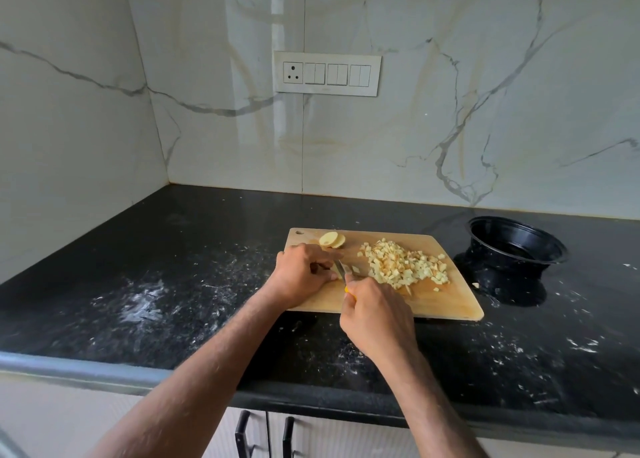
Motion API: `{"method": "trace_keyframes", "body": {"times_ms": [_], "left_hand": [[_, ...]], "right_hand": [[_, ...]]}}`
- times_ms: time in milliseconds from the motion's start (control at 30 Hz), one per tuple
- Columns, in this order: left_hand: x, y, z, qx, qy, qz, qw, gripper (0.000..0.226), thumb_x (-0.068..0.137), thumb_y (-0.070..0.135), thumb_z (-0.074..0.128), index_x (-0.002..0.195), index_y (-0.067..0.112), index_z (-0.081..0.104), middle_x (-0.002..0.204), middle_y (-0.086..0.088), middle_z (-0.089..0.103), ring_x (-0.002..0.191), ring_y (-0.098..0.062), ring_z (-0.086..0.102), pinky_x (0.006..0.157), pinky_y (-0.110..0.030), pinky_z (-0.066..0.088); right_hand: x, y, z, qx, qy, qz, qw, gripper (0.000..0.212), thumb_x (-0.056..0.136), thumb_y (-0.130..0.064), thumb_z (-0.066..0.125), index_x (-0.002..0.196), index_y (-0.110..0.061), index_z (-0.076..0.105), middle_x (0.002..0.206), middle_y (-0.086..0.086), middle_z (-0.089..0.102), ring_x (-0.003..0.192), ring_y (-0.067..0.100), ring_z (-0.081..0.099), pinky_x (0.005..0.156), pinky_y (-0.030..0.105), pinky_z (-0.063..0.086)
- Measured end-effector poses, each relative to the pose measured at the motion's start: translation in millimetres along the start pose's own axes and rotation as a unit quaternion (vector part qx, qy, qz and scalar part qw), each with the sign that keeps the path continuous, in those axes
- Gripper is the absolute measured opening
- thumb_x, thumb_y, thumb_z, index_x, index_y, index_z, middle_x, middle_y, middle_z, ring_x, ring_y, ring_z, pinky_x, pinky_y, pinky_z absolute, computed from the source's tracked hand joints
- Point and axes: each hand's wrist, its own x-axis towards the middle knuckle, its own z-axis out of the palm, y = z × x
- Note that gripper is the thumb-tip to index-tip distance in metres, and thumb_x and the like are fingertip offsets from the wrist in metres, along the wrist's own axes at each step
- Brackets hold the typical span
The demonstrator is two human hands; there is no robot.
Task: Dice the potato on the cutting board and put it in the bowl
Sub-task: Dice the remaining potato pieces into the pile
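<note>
My left hand (pixel 304 272) rests on the board (pixel 446 305) with its fingers curled down over a piece of potato that I cannot see well, because the knuckles hide it. My right hand (pixel 375 314) is closed around the yellow handle of the knife (pixel 343 270), and the blade points away from me, toward the wall, just beside the left fingertips. The blade's long axis runs nearly front to back, so I judge that the next cut falls across the piece under the left hand, very near those fingers.

The dice (pixel 403 263) lie in a heap on the right half of the board, just right of the blade. Two slices (pixel 331 239) wait at the far left corner, beyond the left hand and nearer to it than to the right hand. The bowl (pixel 516 246) stands on the counter (pixel 173 284) beyond the board's right edge, apart from it, and I see nothing inside. It is on the side of the right hand, so I think the heap must travel to the right later.
</note>
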Motion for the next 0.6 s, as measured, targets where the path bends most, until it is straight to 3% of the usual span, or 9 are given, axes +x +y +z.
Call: {"method": "trace_keyframes", "body": {"times_ms": [133,267,400,533,600], "left_hand": [[2.6,1.2,2.7,0.062,-0.030,0.022,0.997,0.032,0.092,0.023,0.071,0.120,0.039,0.073,0.114,0.013,0.065,0.114,-0.016,0.057,0.103,-0.047,0.040],[4.0,-1.3,3.3,0.066,-0.030,0.017,0.997,0.030,0.093,0.030,0.071,0.120,0.042,0.073,0.122,0.013,0.064,0.120,-0.013,0.053,0.105,-0.046,0.035],[1.5,-0.3,2.3,0.071,-0.031,0.031,0.997,0.031,0.090,0.035,0.074,0.119,0.047,0.072,0.126,0.020,0.063,0.124,-0.011,0.049,0.102,-0.043,0.032],[0.2,-1.7,4.3,0.083,-0.034,0.036,0.995,0.031,0.089,0.039,0.073,0.119,0.049,0.071,0.123,0.016,0.064,0.121,-0.011,0.048,0.100,-0.043,0.030],[0.2,-2.8,4.4,0.071,-0.039,0.037,0.996,0.032,0.087,0.042,0.076,0.117,0.049,0.072,0.117,0.013,0.065,0.118,-0.011,0.050,0.099,-0.043,0.030]], "right_hand": [[-0.1,-3.9,-1.3,-0.006,0.001,-0.007,1.000,0.025,0.099,-0.028,0.053,0.117,-0.021,0.069,0.093,-0.009,0.072,0.056,0.007,0.045,0.045,0.016,0.024],[-4.3,-1.3,-4.2,-0.003,-0.027,-0.010,1.000,0.023,0.102,-0.029,0.051,0.112,-0.020,0.068,0.085,-0.009,0.067,0.061,0.007,0.055,0.053,0.022,0.043],[-11.7,1.7,-7.7,0.015,-0.035,-0.013,0.999,0.026,0.101,-0.030,0.052,0.123,-0.022,0.066,0.088,-0.011,0.064,0.062,0.003,0.050,0.047,0.016,0.028],[-11.7,2.7,-10.6,0.034,-0.046,-0.006,0.998,0.030,0.100,-0.029,0.054,0.128,-0.023,0.064,0.105,-0.010,0.069,0.071,0.007,0.053,0.050,0.018,0.030],[-12.9,1.0,-12.9,0.025,-0.045,0.002,0.999,0.027,0.100,-0.031,0.055,0.123,-0.023,0.066,0.098,-0.011,0.068,0.069,0.007,0.053,0.050,0.018,0.031]]}}
